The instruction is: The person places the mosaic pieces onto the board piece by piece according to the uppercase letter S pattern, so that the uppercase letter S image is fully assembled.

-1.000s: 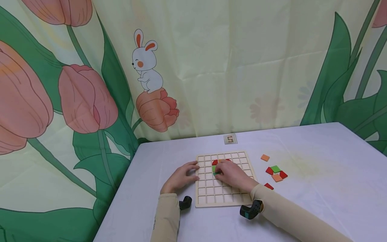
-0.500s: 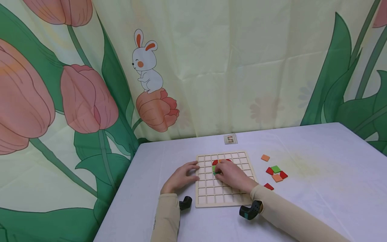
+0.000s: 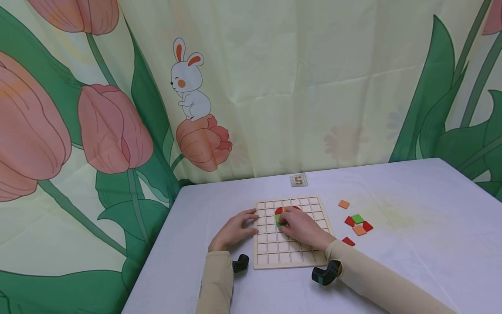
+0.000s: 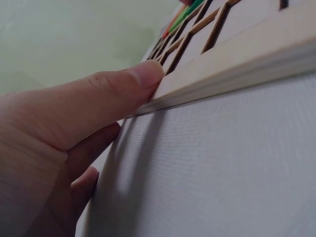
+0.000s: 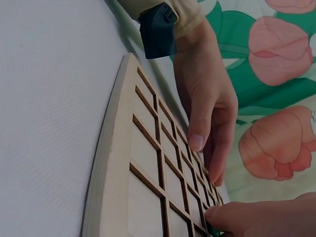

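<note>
A square wooden grid board point(image 3: 270, 248) lies on the table. My left hand point(image 3: 231, 231) rests at its left edge, the fingertips and thumb apart from each other; the left wrist view shows the thumb point(image 4: 145, 74) on the board's rim. My right hand point(image 3: 303, 226) is over the upper middle of the grid. Its thumb and bent fingers pinch a dark green tile point(image 5: 212, 229) low at a cell, partly hidden by the hand. Beside those fingers sit a light green tile point(image 3: 277, 218), a red tile point(image 3: 279, 210) and an orange tile, partly covered.
Right of the board lie loose tiles: orange point(image 3: 344, 204), light green point(image 3: 357, 219), another orange point(image 3: 359, 230) and several red ones, one point(image 3: 348, 241) near my right sleeve. A small patterned card point(image 3: 299, 179) lies behind the board. A printed curtain point(image 3: 266, 87) hangs at the table's far edge.
</note>
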